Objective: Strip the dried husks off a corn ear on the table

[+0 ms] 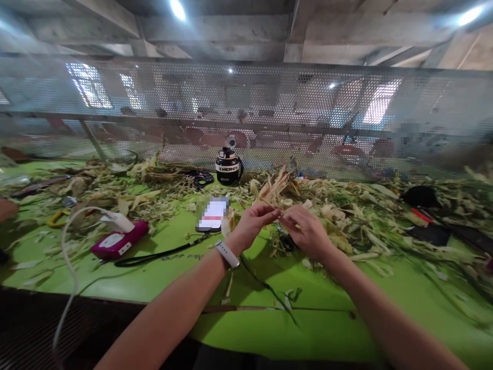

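My left hand (pixel 250 224), with a pale watch band (pixel 227 254) at the wrist, is closed in a pinch above the green table. My right hand (pixel 308 232) pinches just beside it, the fingertips of both almost meeting. What lies between the fingertips is too small to make out. Just beyond them stands a tuft of dry, tan husk-like leaves (pixel 280 186). Under the right hand is a dark object (pixel 288 241), partly hidden. A long dark green strip (pixel 269 290) trails over the table below the hands.
A phone (pixel 213 213) lies left of the hands, near a black strap (pixel 157 258). Farther left, a magenta power block (pixel 120 240) holds a white plug (pixel 117 222) with its cable. A black bottle (pixel 228 167) stands behind, before a perforated metal screen (pixel 250 97). Leaf scraps (pixel 362 205) litter the table (pixel 308 334).
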### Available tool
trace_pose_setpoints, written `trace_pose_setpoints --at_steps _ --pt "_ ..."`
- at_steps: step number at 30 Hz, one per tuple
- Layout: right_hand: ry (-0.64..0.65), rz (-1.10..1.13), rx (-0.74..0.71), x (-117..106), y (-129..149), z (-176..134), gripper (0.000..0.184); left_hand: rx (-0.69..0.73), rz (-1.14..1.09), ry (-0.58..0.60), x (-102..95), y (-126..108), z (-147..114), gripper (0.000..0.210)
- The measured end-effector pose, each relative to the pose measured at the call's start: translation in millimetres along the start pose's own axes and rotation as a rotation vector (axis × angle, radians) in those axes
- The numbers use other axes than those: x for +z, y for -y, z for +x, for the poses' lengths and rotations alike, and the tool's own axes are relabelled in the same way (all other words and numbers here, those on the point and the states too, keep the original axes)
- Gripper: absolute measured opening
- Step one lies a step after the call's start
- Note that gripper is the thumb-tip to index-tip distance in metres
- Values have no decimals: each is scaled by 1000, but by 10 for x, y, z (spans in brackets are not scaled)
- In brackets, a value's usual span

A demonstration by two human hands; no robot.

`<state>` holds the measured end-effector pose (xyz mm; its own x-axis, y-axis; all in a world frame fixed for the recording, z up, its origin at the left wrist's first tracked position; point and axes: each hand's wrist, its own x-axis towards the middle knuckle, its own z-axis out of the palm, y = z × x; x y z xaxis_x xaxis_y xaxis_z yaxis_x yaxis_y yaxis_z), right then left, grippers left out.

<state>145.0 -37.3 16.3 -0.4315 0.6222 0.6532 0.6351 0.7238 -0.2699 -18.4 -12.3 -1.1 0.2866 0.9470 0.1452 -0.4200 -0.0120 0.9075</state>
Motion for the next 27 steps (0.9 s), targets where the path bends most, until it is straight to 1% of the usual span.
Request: trace_pose_setpoints --at_steps 5,8,10,12,15,19,27 --pt "-81 10 130 -12 31 15 21 -38 -19 74 4 12 -2 26" --pt "-86 60 226 -25 59 22 21 -12 -40 92 5 5 -6 23" --pt "-73 118 299 -30 71 25 21 22 -17 103 6 -3 -11 22" --pt "-63 157 339 -30 74 27 22 61 19 116 11 -11 -22 20" --pt "-81 122 317 -24 63 26 22 77 60 138 28 -31 -44 19" --pt "-115 79 289 -17 49 24 23 34 80 132 50 -62 -62 27" --pt "-144 129 288 4 40 20 24 -37 32 142 45 -46 -61 31"
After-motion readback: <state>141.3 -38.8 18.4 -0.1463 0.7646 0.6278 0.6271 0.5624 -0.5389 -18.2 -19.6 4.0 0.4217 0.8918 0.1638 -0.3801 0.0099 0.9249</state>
